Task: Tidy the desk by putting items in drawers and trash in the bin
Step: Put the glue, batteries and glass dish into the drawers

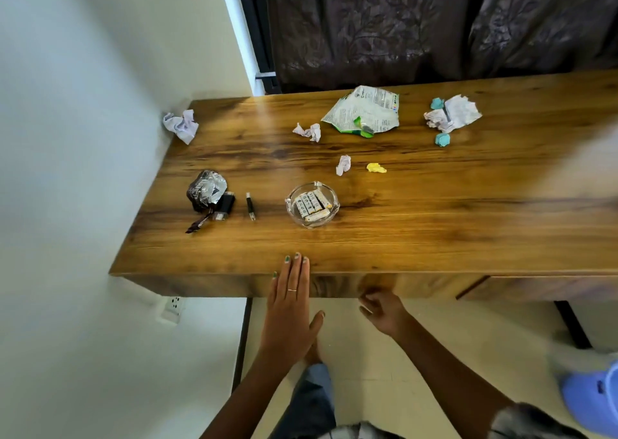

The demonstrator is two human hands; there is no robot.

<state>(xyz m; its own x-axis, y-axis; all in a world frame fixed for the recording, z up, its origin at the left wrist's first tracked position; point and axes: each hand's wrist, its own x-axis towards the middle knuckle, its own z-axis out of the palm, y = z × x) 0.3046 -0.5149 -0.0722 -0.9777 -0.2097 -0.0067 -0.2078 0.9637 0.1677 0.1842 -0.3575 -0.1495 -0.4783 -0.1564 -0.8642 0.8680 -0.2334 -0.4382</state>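
On the long wood-grain desk (401, 224) everything is untouched so far. The left hand (289, 301) lies flat with straight fingers on the front edge, holding nothing. The right hand (384, 311) hangs at the drawer front below the edge, fingers loosely curled and empty as far as I can see (perhaps feeling for a pull, but the view is blurred there).

The clear glass dish of small white batteries (312, 204), near the front of the desk just beyond the left hand, looks the heaviest and most breakable piece; I would lift it level by its thick rim so the loose cells do not roll out.

The crumpled silver foil wrapper (204, 189) at the left, the torn white-and-green snack bag (364, 112) towards the back and the crumpled white paper balls (308, 131) should weigh almost nothing and crush in a pinch anywhere. The thin black stick (250, 205) beside the foil looks stiff; pinch it mid-length.
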